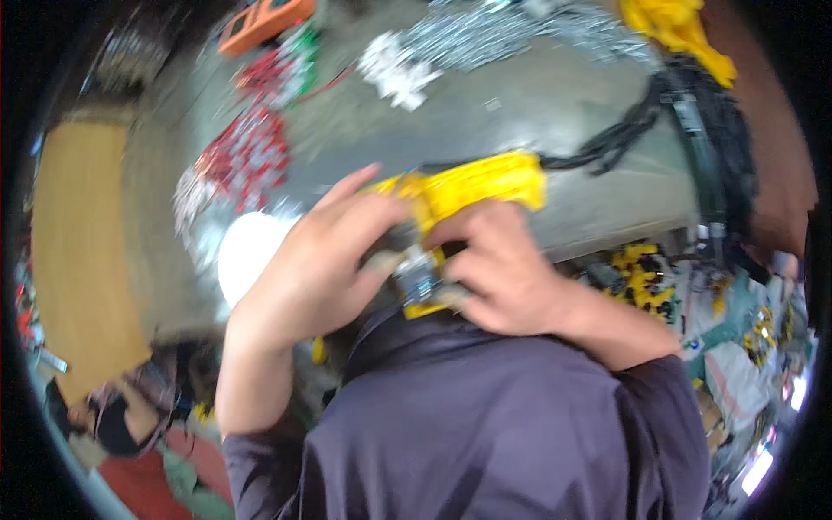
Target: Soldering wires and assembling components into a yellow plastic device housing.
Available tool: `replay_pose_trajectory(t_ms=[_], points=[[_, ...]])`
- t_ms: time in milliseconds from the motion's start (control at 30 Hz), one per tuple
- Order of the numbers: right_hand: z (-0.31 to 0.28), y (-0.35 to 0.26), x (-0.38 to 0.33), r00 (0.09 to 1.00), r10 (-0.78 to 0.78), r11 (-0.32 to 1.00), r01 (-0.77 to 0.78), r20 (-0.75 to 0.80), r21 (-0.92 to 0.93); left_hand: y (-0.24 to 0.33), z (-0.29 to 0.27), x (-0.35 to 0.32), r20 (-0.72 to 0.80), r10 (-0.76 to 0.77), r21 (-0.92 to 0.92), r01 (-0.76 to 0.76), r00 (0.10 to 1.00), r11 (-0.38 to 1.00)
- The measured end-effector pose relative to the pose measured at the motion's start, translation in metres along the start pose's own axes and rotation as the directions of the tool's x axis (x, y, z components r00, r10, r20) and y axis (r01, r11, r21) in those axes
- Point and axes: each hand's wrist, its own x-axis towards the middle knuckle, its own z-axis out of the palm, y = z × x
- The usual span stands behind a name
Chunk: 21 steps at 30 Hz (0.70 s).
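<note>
At the near edge of the metal table, both my hands are closed around a long yellow plastic housing (490, 180). My left hand (321, 251) grips its left part, thumb beside a small grey and clear piece (416, 276). My right hand (503, 277) has its fingers curled on the housing's near side, with the thumb by the same piece. Black cable (598, 152) runs off to the right from behind the housing. Motion blur and my fingers hide the inner details.
Red and white wires (251, 152), white parts (394, 69) and silvery strips (485, 35) lie on the table (338, 130). An orange box (264, 24) is far left, black cable bundles (737, 147) right. At lower left sits another person (130, 416) beside a wooden board (87, 243).
</note>
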Motion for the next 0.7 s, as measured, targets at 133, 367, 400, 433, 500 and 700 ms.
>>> replay_pose_trajectory(t_ms=[133, 367, 400, 433, 500, 700], points=[[-0.056, 0.010, 0.003, 0.977, 0.024, 0.951, -0.087, -0.210, -0.297, -0.005, 0.007, -0.017, -0.263, 0.011, 0.123, 0.022, 0.965, 0.992], [-0.197, 0.123, -0.010, 0.639, 0.626, 0.332, -0.737, -0.448, -0.589, -0.012, 0.017, -0.051, -0.337, -0.108, 0.157, 0.169, 0.936, 0.973], [-0.197, 0.128, -0.005, 0.580, 0.690, 0.238, -0.747, -0.434, -0.620, -0.014, 0.017, -0.052, -0.332, -0.115, 0.178, 0.182, 0.936, 0.967], [-0.194, 0.134, 0.002, 0.521, 0.745, 0.154, -0.742, -0.417, -0.653, -0.014, 0.017, -0.055, -0.354, -0.133, 0.183, 0.208, 0.926, 0.961], [-0.193, 0.149, -0.013, 0.545, 0.711, 0.214, -0.770, -0.445, -0.601, -0.018, 0.018, -0.058, -0.307, -0.164, 0.220, 0.237, 0.938, 0.946], [-0.170, 0.141, 0.028, 0.621, 0.331, 0.906, -0.420, -0.710, 0.054, -0.020, 0.007, -0.058, -0.247, -0.138, 0.230, 0.196, 0.959, 0.953]])
